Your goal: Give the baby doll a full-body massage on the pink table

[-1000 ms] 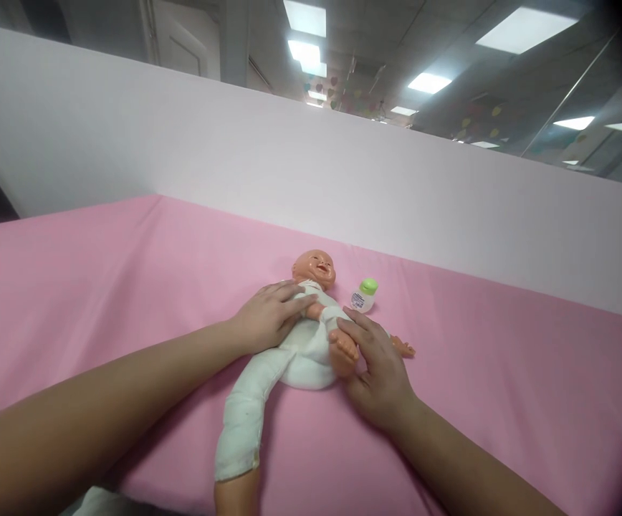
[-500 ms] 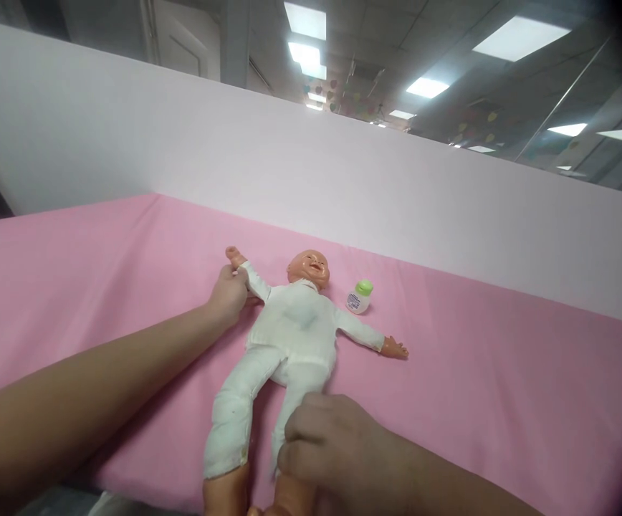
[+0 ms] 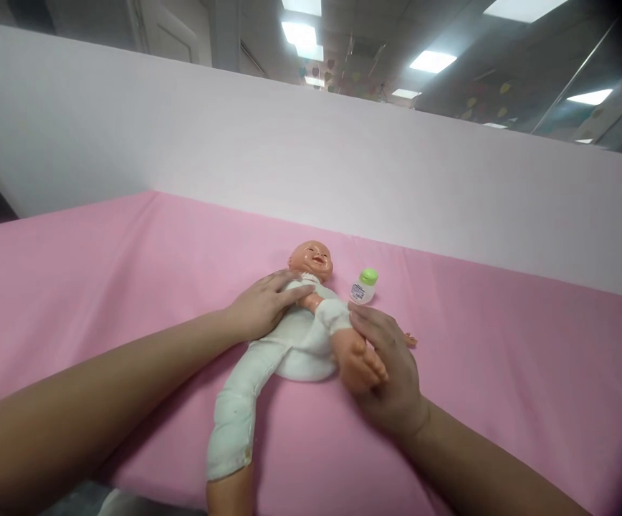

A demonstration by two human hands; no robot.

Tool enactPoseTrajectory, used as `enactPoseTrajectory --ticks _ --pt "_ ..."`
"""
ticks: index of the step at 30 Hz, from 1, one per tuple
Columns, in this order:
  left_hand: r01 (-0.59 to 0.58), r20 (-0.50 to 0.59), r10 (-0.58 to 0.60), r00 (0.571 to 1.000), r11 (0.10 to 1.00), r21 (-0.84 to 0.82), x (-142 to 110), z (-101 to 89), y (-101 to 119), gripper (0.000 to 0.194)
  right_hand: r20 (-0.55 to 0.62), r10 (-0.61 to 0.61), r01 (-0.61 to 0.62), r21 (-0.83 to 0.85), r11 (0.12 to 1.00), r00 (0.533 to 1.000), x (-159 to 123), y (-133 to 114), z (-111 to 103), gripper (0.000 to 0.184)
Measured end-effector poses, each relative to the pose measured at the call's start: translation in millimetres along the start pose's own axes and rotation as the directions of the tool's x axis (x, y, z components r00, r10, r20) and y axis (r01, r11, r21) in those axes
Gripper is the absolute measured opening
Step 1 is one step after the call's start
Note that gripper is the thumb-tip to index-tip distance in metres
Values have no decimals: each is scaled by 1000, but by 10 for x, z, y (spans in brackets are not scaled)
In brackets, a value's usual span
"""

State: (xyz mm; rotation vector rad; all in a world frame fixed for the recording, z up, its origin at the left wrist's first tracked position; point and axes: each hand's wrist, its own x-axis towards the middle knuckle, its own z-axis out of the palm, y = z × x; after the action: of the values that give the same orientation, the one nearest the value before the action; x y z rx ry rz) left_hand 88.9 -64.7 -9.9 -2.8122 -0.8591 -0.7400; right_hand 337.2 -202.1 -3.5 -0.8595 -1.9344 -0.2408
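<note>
A baby doll (image 3: 300,337) with a white cloth body lies on its back on the pink sheet (image 3: 128,287), its head away from me. My left hand (image 3: 265,304) is closed on the doll's arm, which is folded across its chest; part of that arm is hidden under my fingers. My right hand (image 3: 391,365) grips the doll's other leg from the outer side, holding it bent up with the foot (image 3: 362,365) over the belly. The doll's leg (image 3: 236,416) on the left lies stretched toward me.
A small clear bottle with a green cap (image 3: 365,287) stands beside the doll's head, just beyond my right hand. A white wall panel (image 3: 343,158) rises along the far side of the sheet, with ceiling lights visible above it.
My left hand has brought the doll's arm from out at the side to across its chest. My right hand has lifted the doll's leg from lying straight to bent over the belly.
</note>
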Motion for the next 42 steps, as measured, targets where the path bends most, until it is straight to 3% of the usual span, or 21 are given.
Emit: enactPoseTrajectory --ticks 3,5,7,12,15,17,19,20,22,23,24,25,27,29,31,34,36,37,39,42 --pt "-43 21 43 999 999 29 2 -21 -8 51 52 165 -166 11 986 985 4 211 87 53" --pt "-54 47 51 998 997 49 7 -25 -12 49 125 311 -315 12 949 942 -6 283 139 54" --pt "-56 52 53 997 997 50 14 -19 -19 49 160 353 -360 12 933 922 -22 304 161 55" --pt "-19 -10 19 1000 998 -53 -2 -34 -22 48 91 53 -52 -14 999 994 -18 145 77 57" --pt "102 -61 -114 992 979 -175 -40 -60 -22 49 32 -93 93 -24 995 995 -1 -80 -6 53" --pt "219 -93 -255 963 932 -290 -63 -45 -56 50 39 -159 157 48 986 987 -9 -238 -48 51" --pt "367 -121 -457 881 823 -432 -71 5 -139 48 119 -231 209 168 963 966 -32 -363 -67 46" --pt "444 -126 -576 808 735 -513 -70 38 -199 47 186 -264 219 231 948 946 -45 -409 -65 39" --pt "542 -88 -790 607 492 -681 -58 101 -340 42 340 -304 184 342 921 890 -72 -461 -36 20" --pt "541 -33 -860 510 350 -765 -51 123 -412 39 417 -299 135 379 916 858 -85 -470 -11 15" --pt "511 39 -897 440 214 -833 -46 135 -478 35 489 -281 73 401 913 826 -96 -470 18 17" --pt "472 108 -912 396 102 -876 -43 139 -532 32 545 -265 18 416 909 795 -105 -464 49 22" --pt "416 194 -907 375 -23 -909 -49 124 -594 29 610 -247 -46 423 905 753 -118 -442 100 27" --pt "421 156 -898 412 36 -906 -65 95 -579 29 595 -283 -21 451 892 752 -123 -425 119 25" --pt "454 10 -861 508 258 -853 -77 65 -493 34 502 -323 44 489 871 802 -122 -425 95 21" --pt "398 -192 -604 774 699 -594 -71 27 -294 46 294 -299 143 453 880 908 -121 -446 -14 11" --pt "248 -188 -336 923 892 -378 -53 13 -171 48 161 -280 215 332 918 946 -123 -444 -98 18" --pt "169 -163 -221 961 944 -284 -44 10 -126 47 104 -278 246 248 937 955 -121 -429 -129 25" --pt "62 -111 -77 991 989 -133 -34 13 -75 45 14 -269 267 86 960 963 -107 -363 -153 41" --pt "7 -77 -7 997 1000 -4 -36 17 -64 48 -57 -208 204 -77 976 976 -55 -181 -85 53"
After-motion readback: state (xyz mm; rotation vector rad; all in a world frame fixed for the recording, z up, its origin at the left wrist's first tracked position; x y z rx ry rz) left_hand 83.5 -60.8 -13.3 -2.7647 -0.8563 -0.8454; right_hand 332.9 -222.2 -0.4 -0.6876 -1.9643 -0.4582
